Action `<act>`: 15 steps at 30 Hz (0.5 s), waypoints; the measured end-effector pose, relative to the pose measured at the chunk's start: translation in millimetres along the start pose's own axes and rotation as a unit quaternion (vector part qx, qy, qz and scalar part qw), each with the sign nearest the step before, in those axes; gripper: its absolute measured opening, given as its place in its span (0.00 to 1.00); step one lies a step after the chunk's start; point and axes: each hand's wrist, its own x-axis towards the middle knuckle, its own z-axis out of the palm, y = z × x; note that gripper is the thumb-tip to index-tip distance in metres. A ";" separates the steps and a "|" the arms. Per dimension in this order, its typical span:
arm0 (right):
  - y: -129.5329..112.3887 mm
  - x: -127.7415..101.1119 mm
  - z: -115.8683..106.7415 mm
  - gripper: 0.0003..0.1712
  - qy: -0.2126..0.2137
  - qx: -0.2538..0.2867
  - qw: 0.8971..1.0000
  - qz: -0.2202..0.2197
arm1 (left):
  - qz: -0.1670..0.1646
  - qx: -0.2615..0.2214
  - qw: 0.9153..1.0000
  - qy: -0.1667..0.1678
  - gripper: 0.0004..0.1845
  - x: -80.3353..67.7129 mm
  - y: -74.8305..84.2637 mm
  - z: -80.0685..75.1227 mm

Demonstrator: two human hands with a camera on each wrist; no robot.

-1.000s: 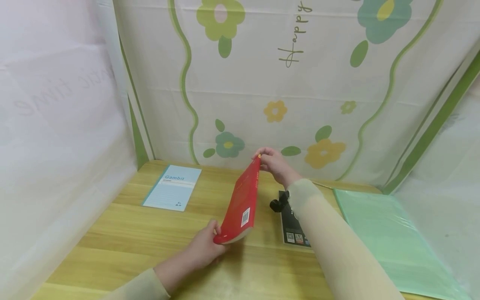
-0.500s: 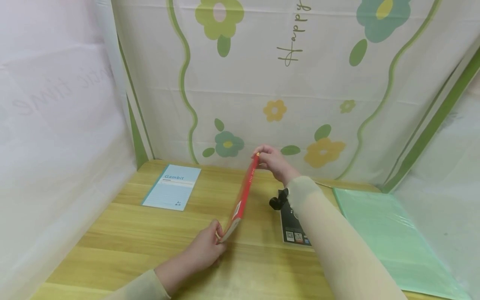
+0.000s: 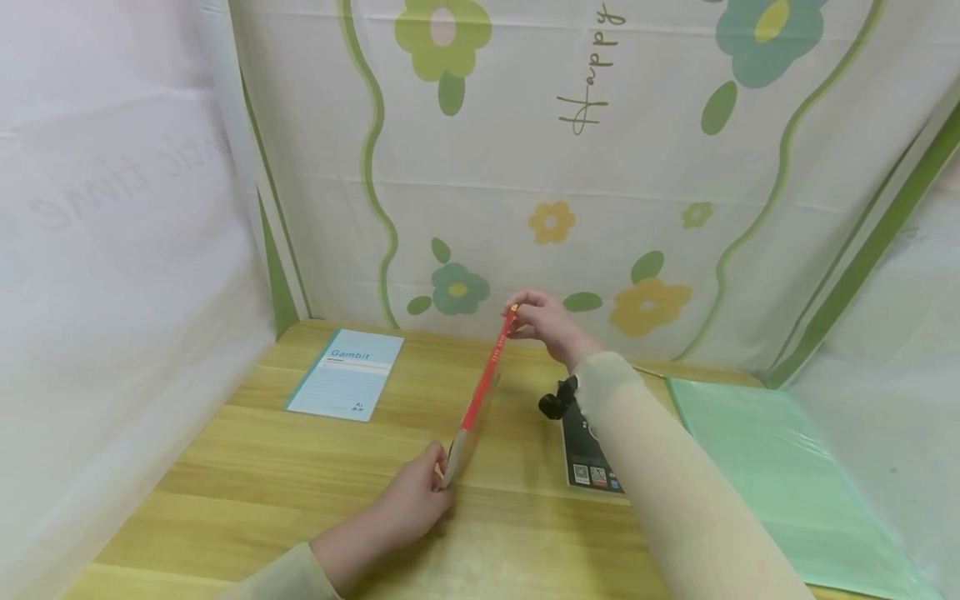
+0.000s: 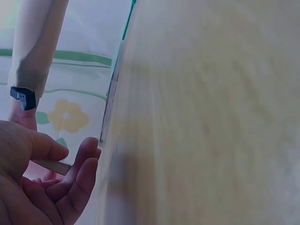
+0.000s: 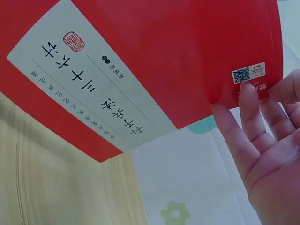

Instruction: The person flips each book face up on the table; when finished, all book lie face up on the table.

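Note:
A thin red book [image 3: 487, 377] is held tilted above the table, its spine edge facing the head camera. My left hand [image 3: 412, 497] pinches its lower near corner between thumb and fingers; in the left wrist view only a sliver of page edge shows in that hand [image 4: 51, 183]. At the far upper end, my right hand [image 3: 546, 323] grips the book. In the right wrist view the red cover [image 5: 187, 51] carries a white title panel [image 5: 89, 79] and a small QR label, with the thumb and fingers at its corner.
A light blue "Gambit" notebook [image 3: 347, 375] lies at the back left of the wooden table [image 3: 225, 475]. Partly under my right forearm is a black book [image 3: 588, 454]. A pale green folder [image 3: 787, 475] lies on the right. A flower-print curtain [image 3: 510, 150] hangs behind.
The red book has turned about its length, from its barcoded cover facing the head camera to nearly edge-on. Both hands keep their grip and have barely moved.

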 end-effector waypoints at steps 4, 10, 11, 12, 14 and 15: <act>0.3 0.9 -1.5 0.12 0.001 0.004 1.000 -0.001 | 0.004 -0.028 1.000 -0.002 0.10 0.8 -1.5 0.8; 1.7 2.5 -3.7 0.10 0.001 -0.013 1.000 0.000 | 0.007 -0.042 0.999 0.004 0.28 0.9 0.1 1.2; 2.1 2.8 -3.9 0.10 0.001 -0.020 1.000 0.001 | 0.003 -0.042 0.999 0.004 0.28 0.6 0.7 1.1; 2.4 3.0 -3.9 0.11 0.001 -0.027 1.000 0.001 | -0.001 -0.042 0.999 0.004 0.28 0.5 0.9 1.1; 2.9 3.5 -4.0 0.12 0.002 -0.040 0.999 0.003 | -0.012 -0.046 0.999 0.004 0.26 -0.1 2.0 0.9; 3.2 3.7 -3.9 0.13 0.002 -0.047 0.999 0.004 | -0.017 -0.048 0.999 0.004 0.25 -0.4 2.4 0.8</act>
